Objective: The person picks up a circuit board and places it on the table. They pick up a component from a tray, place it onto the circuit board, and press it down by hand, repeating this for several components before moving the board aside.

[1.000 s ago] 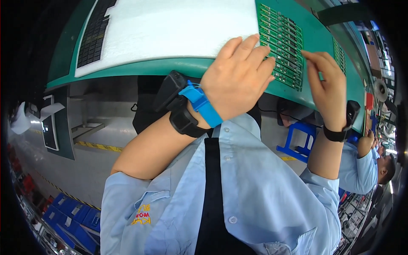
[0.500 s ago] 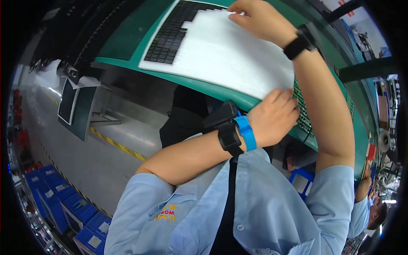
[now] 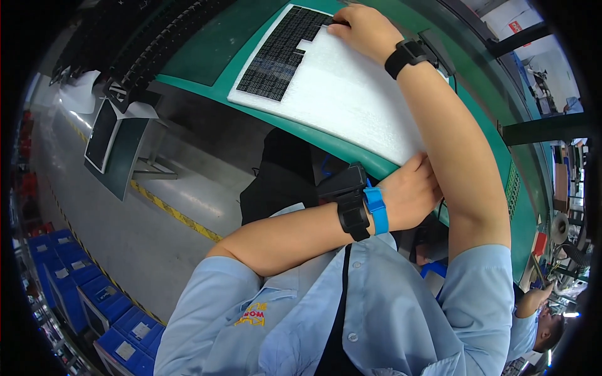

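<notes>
A white foam-like sheet (image 3: 357, 100) lies on the green table, with tight rows of small black rectangular pieces (image 3: 276, 66) covering its left part. At the sheet's far edge, by the end of the black rows, my right hand (image 3: 364, 31) is closed, thumb and fingers bent toward each other. Something dark shows between them, too small to name. My left hand (image 3: 411, 194) is at the sheet's near right corner, its fingers curled. My right forearm crosses in front of those fingertips, so what they hold, if anything, is hidden.
The green table edge (image 3: 326, 143) runs below the sheet. Green perforated boards (image 3: 512, 191) lie right of my right forearm. A small side stand (image 3: 125, 153) is at left, blue boxes (image 3: 103, 294) at lower left. Another person (image 3: 533, 319) is at far right.
My right hand has shifted left, closer to the black rows. The left hand has moved slightly down and right in the picture; my right forearm now covers its fingertips and the boards beside it.
</notes>
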### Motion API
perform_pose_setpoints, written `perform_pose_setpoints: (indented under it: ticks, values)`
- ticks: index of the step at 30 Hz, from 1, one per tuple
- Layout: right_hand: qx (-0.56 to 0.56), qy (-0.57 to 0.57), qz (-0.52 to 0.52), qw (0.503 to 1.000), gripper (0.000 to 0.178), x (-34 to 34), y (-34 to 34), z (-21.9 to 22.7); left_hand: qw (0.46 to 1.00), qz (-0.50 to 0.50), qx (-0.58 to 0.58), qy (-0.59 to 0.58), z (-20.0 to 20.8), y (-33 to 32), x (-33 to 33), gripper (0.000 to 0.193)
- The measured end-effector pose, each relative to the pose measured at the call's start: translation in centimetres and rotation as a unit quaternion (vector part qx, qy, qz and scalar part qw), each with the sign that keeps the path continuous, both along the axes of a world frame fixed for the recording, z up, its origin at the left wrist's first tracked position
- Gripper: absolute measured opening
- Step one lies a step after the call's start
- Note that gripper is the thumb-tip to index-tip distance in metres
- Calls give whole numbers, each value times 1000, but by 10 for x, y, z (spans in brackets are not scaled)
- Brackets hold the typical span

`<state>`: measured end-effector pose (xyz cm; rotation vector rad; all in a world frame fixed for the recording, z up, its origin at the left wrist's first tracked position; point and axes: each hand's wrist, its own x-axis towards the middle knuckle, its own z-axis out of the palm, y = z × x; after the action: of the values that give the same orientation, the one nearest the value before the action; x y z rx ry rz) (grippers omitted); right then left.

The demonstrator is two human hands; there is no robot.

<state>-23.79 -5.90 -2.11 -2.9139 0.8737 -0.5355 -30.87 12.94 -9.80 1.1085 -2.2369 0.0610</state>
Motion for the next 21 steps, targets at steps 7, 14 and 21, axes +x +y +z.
perform_pose_setpoints:
  ticks: [7, 14, 21]
  values:
    - [-77, 50, -16, 996, 16, 9, -21, -23, 997, 18, -53, 50, -1, 0, -1, 37]
    - [-67, -41, -33, 996, 18, -19, -15, 9, 998, 2, -34, 54, -1, -6, 3, 33]
    - [75, -91, -69, 991, 18, -171, 66, 63, 990, -16, -58, 126, 1, -6, 5, 28]
